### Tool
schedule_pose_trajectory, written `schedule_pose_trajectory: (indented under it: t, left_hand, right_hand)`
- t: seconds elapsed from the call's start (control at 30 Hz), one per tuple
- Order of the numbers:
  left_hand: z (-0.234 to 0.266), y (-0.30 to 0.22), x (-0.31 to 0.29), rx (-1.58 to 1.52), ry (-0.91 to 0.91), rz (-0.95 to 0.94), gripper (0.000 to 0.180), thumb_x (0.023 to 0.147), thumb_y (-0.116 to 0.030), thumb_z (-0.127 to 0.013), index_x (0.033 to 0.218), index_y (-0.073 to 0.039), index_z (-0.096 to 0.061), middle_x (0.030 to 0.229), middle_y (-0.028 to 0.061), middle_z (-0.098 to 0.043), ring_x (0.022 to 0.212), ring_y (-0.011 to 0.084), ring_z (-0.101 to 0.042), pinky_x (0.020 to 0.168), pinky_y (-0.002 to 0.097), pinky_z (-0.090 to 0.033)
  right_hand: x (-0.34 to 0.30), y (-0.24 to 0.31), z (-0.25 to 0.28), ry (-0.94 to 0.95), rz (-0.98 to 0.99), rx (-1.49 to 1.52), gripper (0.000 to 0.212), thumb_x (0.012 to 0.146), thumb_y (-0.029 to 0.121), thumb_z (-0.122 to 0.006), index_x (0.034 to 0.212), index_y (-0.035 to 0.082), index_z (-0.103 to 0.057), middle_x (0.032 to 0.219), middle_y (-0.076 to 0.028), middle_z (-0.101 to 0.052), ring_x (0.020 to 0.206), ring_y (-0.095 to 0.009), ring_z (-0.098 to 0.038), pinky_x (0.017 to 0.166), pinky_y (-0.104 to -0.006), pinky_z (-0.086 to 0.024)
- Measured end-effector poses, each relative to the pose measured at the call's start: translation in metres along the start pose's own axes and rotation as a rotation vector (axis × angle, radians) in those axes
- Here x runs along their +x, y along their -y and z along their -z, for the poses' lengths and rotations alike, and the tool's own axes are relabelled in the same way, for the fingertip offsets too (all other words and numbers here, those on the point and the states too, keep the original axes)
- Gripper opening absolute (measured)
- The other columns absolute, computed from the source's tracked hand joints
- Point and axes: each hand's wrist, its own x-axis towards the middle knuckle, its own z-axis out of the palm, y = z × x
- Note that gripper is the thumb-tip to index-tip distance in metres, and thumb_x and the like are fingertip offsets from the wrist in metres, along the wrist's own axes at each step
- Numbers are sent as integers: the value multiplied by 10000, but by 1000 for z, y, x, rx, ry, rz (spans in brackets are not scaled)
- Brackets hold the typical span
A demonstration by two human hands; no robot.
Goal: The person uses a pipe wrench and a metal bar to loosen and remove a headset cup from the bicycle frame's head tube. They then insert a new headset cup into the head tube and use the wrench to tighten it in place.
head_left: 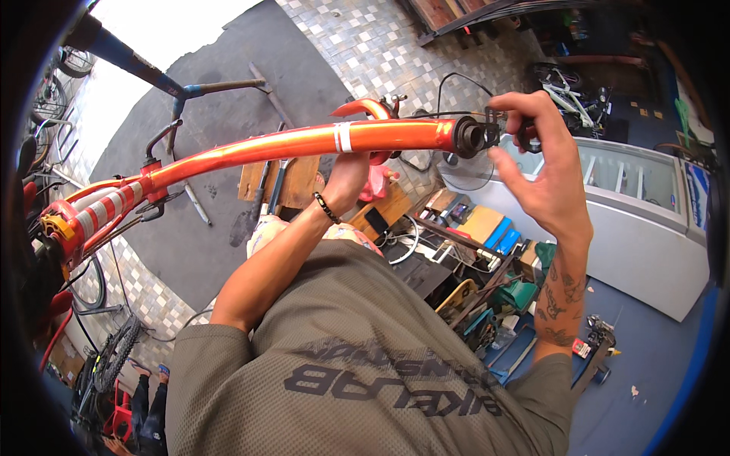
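Observation:
A glossy orange-red bicycle frame point(258, 146) with white bands stretches across the view in front of me. Its right end carries a round black cup with an open bore point(470, 137). My left hand point(348, 181) reaches up under the main tube and grips it, its fingers mostly hidden behind the tube. Just off the cup, my right hand point(544, 159) is curled, with thumb and index finger apart. A black ring-shaped part point(528, 138) sits within its bent fingers. A thin dark piece point(492, 125) stands between the cup and my fingertips; whether I touch it I cannot tell.
A blue metal stand point(182, 91) rises at the far left. Below the tube is a wooden bench point(293, 182) with tools and a phone point(376, 221). Toolboxes and a green case point(521, 294) crowd the right, beside a white chest freezer point(639, 243). Bicycles line the left edge.

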Motion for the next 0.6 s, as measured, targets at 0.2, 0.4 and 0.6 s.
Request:
schedule_pose_trajectory:
  t: [0.2, 0.4, 0.6]
  left_hand:
    - [-3, 3, 17, -66, -27, -35, 396, 1145, -324, -436, 945, -78, -672, 765, 29, -655, 634, 70, -490, 597, 253, -378]
    - [-4, 5, 25, -40, 5, -49, 437, 1156, -388, -406, 976, -77, -654, 749, 47, -667, 588, 75, -510, 539, 255, -370]
    - [-9, -7, -18, 399, -143, -221, 400, 1138, -354, -462, 1121, 2, -644, 882, 26, -649, 844, 144, -588, 797, 354, -472]
  right_hand:
    - [-21, -12, 8, -70, -374, 566, 422, 987, -3, -670, 1374, -8, -503, 1228, -109, -622, 1016, -120, -632, 855, -269, -531]
    - [-26, -12, 4, -123, -319, 501, 315, 924, -34, -759, 1216, -30, -643, 1230, -108, -677, 993, -125, -679, 893, -265, -562]
    - [-21, -6, 1, -159, -228, 299, 301, 905, -71, -750, 1193, -28, -675, 1238, -105, -680, 1048, -143, -691, 931, -279, -573]
